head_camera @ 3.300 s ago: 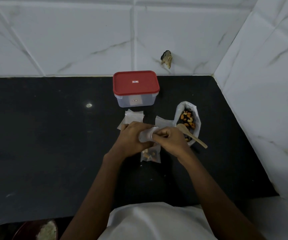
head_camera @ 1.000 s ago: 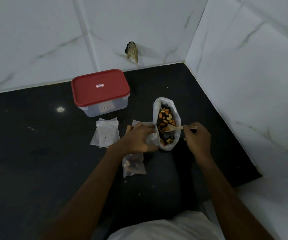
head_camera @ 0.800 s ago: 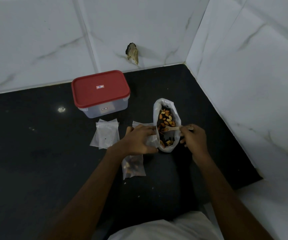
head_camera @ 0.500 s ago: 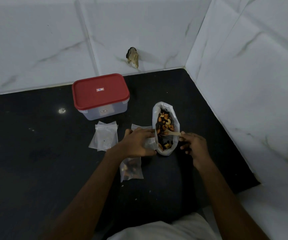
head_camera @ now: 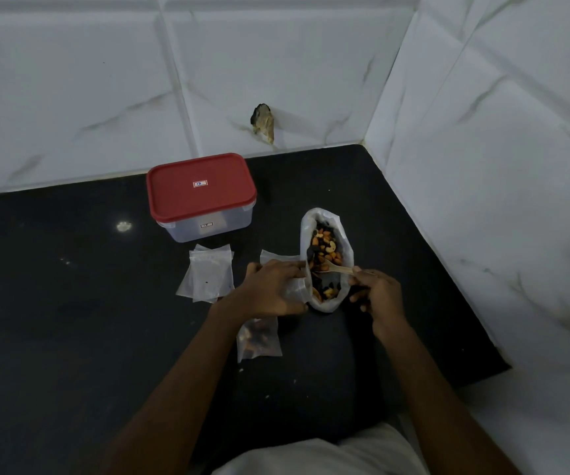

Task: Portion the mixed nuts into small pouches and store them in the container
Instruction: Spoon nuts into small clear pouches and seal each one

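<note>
Mixed nuts (head_camera: 324,255) lie in an open white bag (head_camera: 345,248) on the dark surface (head_camera: 71,303), just right of centre. The right hand (head_camera: 377,296) is closed on the handle of a wooden spoon (head_camera: 336,270), whose bowl sits among the nuts. The left hand (head_camera: 271,289) is curled over an empty pouch (head_camera: 292,289) pressed against the bag's left side; whether its mouth is spread I cannot tell.

This looks like the scooping step for a fresh portion. One filled pouch (head_camera: 258,339) lies just below the left hand, a small stack of empty pouches (head_camera: 209,277) to its left. The next move probably calls for lifting a level spoonful out and tipping it into the pouch, so the left hand needs to keep the opening wide and close to the bag.

The container (head_camera: 204,197) stands behind the pouches, near the wall, its red lid (head_camera: 201,186) on, apart from both hands; storing has not begun.
</note>
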{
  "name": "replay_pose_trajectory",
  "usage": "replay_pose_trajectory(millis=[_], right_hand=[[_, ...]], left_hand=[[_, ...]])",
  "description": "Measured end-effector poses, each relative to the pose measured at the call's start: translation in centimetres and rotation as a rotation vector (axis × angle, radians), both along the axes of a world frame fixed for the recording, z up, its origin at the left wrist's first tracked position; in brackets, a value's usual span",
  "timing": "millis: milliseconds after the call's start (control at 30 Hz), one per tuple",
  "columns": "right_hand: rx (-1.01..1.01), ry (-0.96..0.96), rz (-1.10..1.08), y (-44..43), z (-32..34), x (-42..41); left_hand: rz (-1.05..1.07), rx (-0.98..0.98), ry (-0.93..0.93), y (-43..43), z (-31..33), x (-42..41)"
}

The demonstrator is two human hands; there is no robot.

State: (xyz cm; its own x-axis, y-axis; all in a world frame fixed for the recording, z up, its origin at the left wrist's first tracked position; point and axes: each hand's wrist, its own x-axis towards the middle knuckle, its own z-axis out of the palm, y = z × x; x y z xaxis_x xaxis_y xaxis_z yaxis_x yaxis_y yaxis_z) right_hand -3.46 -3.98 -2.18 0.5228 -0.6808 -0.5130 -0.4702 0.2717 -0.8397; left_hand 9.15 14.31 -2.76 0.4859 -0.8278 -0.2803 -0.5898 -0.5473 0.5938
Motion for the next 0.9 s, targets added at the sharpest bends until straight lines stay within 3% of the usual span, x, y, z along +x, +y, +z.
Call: replay_pose_trajectory(millis=[500,900], right_hand=[[0.037,-0.034,-0.039,0.1,1.8,-2.3],[-0.083,-0.06,0.11,2.7,4.4,-2.8]], left_hand=[[0.201,-0.147,-0.019,0.5,0.4,-1.2],[0.276,-0.299,0.067,0.8,0.7,-2.2]])
